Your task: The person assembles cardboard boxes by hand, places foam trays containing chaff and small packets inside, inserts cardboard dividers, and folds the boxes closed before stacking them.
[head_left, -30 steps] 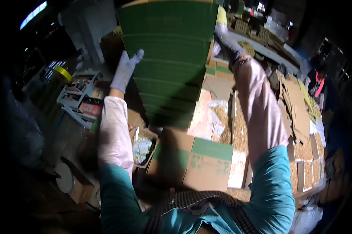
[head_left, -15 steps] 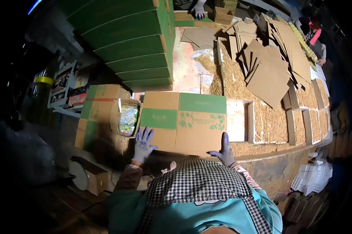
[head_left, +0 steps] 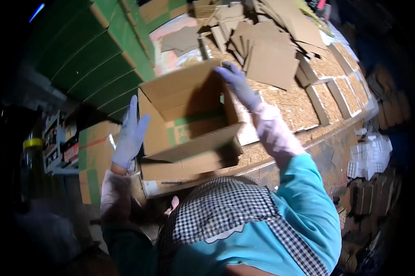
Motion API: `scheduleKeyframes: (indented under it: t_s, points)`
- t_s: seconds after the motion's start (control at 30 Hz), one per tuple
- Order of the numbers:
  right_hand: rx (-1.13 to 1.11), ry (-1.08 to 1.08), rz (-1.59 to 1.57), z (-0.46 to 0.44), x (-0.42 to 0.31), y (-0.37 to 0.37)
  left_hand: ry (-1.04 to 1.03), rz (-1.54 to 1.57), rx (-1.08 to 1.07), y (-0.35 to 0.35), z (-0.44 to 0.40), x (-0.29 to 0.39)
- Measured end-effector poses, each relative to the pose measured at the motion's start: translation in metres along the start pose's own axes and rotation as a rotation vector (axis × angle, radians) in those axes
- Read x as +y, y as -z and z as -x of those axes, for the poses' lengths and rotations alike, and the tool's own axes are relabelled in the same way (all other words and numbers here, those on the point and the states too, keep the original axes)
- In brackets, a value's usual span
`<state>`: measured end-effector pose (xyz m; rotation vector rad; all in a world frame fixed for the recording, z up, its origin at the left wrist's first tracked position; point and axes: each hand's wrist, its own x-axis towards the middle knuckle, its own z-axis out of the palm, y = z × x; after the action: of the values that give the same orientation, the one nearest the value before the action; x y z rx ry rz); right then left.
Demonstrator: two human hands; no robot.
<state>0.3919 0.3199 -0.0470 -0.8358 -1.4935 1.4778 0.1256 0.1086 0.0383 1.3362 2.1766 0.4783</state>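
A cardboard box (head_left: 164, 103), brown inside with green patches on its floor, stands opened up on the bench in front of me. My left hand (head_left: 131, 135), in a pale purple glove, lies along the box's left side with fingers straight and thumb apart. At the far right corner, my right hand (head_left: 237, 83), gloved alike, has its fingers bent over the rim. A long flap juts toward me along the near side. The outer faces of the box are mostly hidden.
Green cartons (head_left: 78, 60) are stacked at the far left. Loose cardboard sheets (head_left: 272, 57) lie on husk-filled trays (head_left: 327, 101) to the right. A green-and-brown carton (head_left: 90, 161) sits left of the bench; white trays (head_left: 371, 156) are stacked at lower right.
The flattened carton under my hands has become an open box. My right hand has moved up to its far corner, my left to its side. The view has shifted.
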Motion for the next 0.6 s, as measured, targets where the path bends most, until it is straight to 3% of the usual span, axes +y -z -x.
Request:
scheduleKeyframes:
  t_s: [0.03,0.07,0.1,0.13,0.17,0.2,0.23,0.27,0.33,0.4,0.43,0.47,0.53,0.6]
  points:
    - [0.214,0.044,0.080,-0.005,0.009,-0.018,-0.396,-0.217,0.254,-0.020,-0.019,-0.021]
    - [0.201,0.183,0.339,0.006,0.013,-0.039,-0.796,-0.422,0.518,-0.045,-0.038,-0.034]
    - [0.226,0.327,0.596,0.017,0.017,-0.059,-0.798,-0.323,0.330,-0.075,-0.045,-0.036]
    - [0.027,0.251,0.599,0.030,0.008,-0.070,-0.816,-0.491,0.097,-0.081,-0.012,-0.012]
    - [-0.030,0.271,0.680,0.028,0.020,-0.073,-0.798,-0.651,-0.071,-0.092,-0.017,-0.026]
    - [-0.169,0.153,0.431,0.030,0.001,-0.061,-0.774,-0.813,-0.221,-0.100,-0.032,-0.035]
    - [-0.261,0.040,0.643,0.030,0.005,-0.043,-0.416,-0.858,-0.218,-0.045,0.003,0.067]
    - [-0.358,-0.085,0.847,0.031,0.017,-0.030,-0.717,-0.780,0.453,-0.059,-0.027,0.004]
    - [-0.113,0.165,0.960,0.039,0.043,-0.040,-0.750,-0.778,0.583,-0.042,-0.040,0.015]
    - [-0.001,0.227,0.611,0.052,0.050,-0.032,-0.741,-0.676,0.554,-0.059,-0.027,0.003]
    - [0.164,0.251,0.446,0.062,0.038,-0.023,-0.752,-0.590,0.531,-0.067,-0.026,-0.004]
    - [0.326,0.267,0.270,0.084,0.023,-0.014,-0.774,-0.547,0.338,-0.076,-0.023,-0.017]
    - [0.492,0.470,0.294,0.136,-0.008,0.003,-0.895,-0.509,0.181,-0.086,-0.005,-0.024]
    - [-0.031,0.712,0.492,0.144,-0.053,-0.012,-1.032,-0.460,0.266,-0.081,-0.032,-0.026]
